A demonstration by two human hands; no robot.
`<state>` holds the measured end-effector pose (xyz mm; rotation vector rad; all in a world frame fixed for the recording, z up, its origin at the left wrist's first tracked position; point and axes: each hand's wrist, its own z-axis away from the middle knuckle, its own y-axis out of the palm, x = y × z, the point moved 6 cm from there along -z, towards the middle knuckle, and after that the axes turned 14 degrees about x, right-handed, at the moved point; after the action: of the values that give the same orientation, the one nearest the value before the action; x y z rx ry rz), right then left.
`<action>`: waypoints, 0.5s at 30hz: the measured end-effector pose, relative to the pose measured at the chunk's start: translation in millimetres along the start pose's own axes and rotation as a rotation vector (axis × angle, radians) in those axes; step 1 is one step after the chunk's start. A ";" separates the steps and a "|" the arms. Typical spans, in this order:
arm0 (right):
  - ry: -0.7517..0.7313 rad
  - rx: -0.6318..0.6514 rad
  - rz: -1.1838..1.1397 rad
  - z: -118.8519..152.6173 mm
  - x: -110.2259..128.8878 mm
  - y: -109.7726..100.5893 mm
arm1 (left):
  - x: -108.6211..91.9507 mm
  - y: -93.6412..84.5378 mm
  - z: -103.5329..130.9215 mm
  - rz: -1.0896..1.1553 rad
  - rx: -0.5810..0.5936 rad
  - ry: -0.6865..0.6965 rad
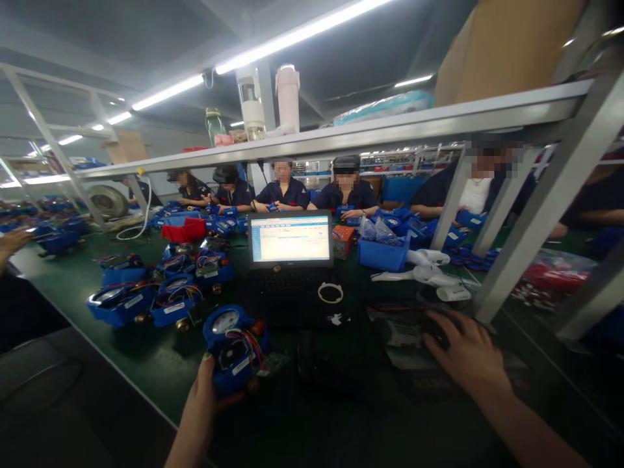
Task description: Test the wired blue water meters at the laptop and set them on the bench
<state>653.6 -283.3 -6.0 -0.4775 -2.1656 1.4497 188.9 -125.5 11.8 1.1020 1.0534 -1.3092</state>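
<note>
Head view: the left hand [205, 396] has its fingers clasped around a blue meter [234, 348], wires still exposed; the right hand [465, 354] rests curled on a dark mouse [435, 329], with more meters [146, 302] waiting beyond the left fingers on the tabletop [73, 279].

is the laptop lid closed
No, the laptop is open, its lit screen facing the person, behind the blue meter that the left hand holds.
</note>
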 end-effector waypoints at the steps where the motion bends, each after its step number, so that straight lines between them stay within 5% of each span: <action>1: -0.056 -0.046 -0.022 3.1 12.0 -6.9 | -1.6 -0.9 2.4 -0.022 0.003 -0.018; 4: -0.330 -0.070 -0.215 19.6 65.6 -22.8 | -7.0 -8.2 4.8 -0.118 -0.013 0.003; 7: -0.518 0.199 -0.392 44.1 129.5 -27.9 | -16.2 -17.2 4.6 -0.270 -0.030 0.119; 11: -0.555 0.599 -0.399 73.5 194.6 -29.3 | -37.1 -18.3 13.7 -0.479 -0.043 0.261; 15: -0.522 0.696 -0.252 76.3 218.1 -27.3 | -59.2 -7.5 34.6 -0.578 -0.106 0.446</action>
<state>430.5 -234.4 38.8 0.4471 -1.7805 2.1872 180.0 -148.6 76.2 1.0735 1.8543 -1.4556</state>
